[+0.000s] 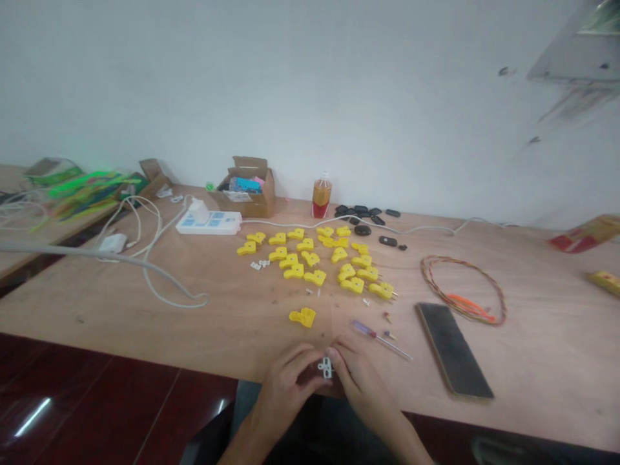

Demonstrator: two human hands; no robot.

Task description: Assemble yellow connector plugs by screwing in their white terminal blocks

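Pinching a small white plastic part (325,368) over the near edge of the tabletop (121,303), the left hand (285,394) and right hand (361,381) meet, their fingers (341,354) pressed together on it. At twelve o'clock lies one yellow plug shell (303,316), then a loose cluster of yellow plug shells (314,258), a few showing metal prongs; a screwdriver (380,339) sits at one o'clock.
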